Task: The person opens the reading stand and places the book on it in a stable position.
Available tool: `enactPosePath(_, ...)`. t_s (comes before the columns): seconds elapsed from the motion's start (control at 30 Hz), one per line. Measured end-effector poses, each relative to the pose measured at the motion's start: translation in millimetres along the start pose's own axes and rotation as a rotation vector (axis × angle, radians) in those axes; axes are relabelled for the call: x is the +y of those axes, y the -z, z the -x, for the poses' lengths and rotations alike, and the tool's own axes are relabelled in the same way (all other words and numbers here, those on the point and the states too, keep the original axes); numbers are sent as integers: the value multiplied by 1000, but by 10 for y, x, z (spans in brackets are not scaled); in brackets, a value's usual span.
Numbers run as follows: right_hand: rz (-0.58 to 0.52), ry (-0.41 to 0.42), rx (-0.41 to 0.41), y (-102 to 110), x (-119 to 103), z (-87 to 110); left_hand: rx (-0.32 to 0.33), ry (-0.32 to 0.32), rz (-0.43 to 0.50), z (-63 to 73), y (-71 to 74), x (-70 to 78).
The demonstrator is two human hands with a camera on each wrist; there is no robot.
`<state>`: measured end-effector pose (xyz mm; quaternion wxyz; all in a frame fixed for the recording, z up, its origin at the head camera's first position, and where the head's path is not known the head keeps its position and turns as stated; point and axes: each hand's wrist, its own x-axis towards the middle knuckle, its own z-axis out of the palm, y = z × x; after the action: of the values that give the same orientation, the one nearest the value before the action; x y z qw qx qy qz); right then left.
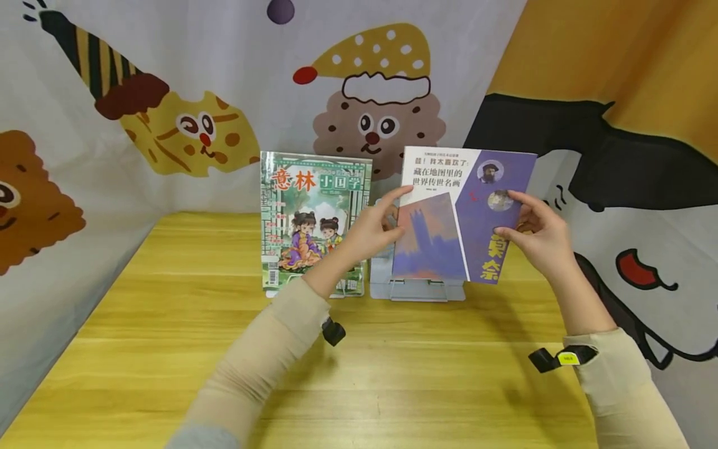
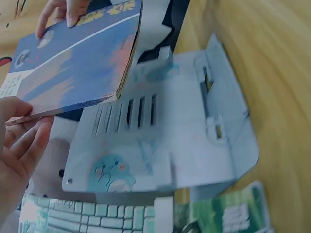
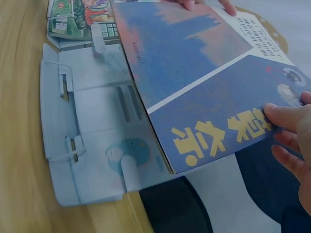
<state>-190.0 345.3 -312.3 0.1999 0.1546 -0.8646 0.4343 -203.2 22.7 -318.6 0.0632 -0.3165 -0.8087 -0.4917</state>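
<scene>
A thin purple and white book (image 1: 462,218) with a castle-like painting on its cover is held up, tilted, over a pale blue book stand (image 1: 381,288). My left hand (image 1: 373,227) pinches its left edge, thumb on one face and fingers on the other, as the left wrist view shows. At the opposite edge, my right hand (image 1: 541,234) grips the book between thumb and fingers. In the right wrist view the stand (image 3: 99,92) lies below the book, apart from its lower edge, with its slots and whale print showing.
Left of that stand, a green magazine (image 1: 311,215) with two cartoon children leans upright on another stand, held by clips at its bottom. Both stand on a yellow wood-grain table (image 1: 381,374). A cartoon-printed curtain (image 1: 219,37) hangs close behind the table.
</scene>
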Motion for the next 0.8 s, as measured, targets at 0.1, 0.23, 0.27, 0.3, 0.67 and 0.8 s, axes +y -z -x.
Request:
enactPosePath(0.1,17,15,7,-78,-15,-113,35,-4,-62,-60,90,-7)
enactPosePath(0.23,15,28,35,-185,12,-256,56,-7,-122,-125,171,-34)
enactPosePath(0.27,13,28,45,-210,26,-287,58,-13,-135,-142,184,-46)
enactPosePath(0.3,11,26,53,-233,37,-314,60,-19,-152,-159,194,-60)
enactPosePath(0.67,3,59,128,-534,221,-459,106,-14,-290,-242,206,-273)
enactPosePath(0.8,20,63,120,-624,288,-405,108,-4,-314,-212,181,-359)
